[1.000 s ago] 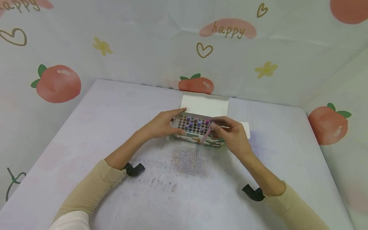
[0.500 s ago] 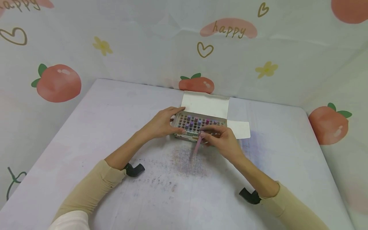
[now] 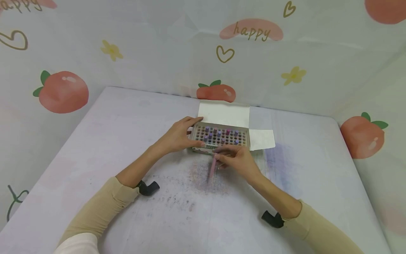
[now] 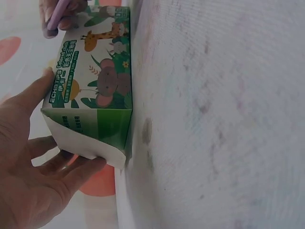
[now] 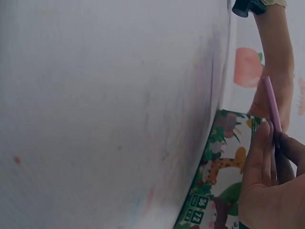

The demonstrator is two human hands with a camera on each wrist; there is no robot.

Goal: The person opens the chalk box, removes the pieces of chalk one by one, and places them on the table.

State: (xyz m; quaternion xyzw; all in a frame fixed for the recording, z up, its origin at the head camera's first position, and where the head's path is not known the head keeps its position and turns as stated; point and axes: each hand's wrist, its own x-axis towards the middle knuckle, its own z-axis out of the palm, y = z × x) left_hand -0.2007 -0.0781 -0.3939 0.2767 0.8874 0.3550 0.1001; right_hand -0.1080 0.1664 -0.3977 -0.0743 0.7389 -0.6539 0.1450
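A chalk box (image 3: 200, 150) printed with animals stands with its lid folded back, and several purple and pink chalk sticks (image 3: 219, 133) poke up from its rows of holes. My left hand (image 3: 179, 135) holds the box's left end, thumb on the front rim and another finger at the back corner. In the left wrist view, fingers (image 4: 78, 171) bend against the white end flap (image 4: 86, 140). In front of the box, my right hand (image 3: 239, 160) pinches a pink chalk stick (image 3: 211, 168) between thumb and fingers; its free end slants down toward the table.
White lid (image 3: 223, 113) leans toward the printed backdrop (image 3: 158, 53), and a side flap (image 3: 261, 139) sticks out to the right. Chalk smudges (image 3: 177, 201) mark the table cloth (image 3: 142, 225). Black curved pieces (image 3: 148, 188) sit at both forearms.
My right hand has moved left and toward me with the pink chalk, from over the box to its front. More of the right-hand holes and chalk shows. The left hand stays in place.
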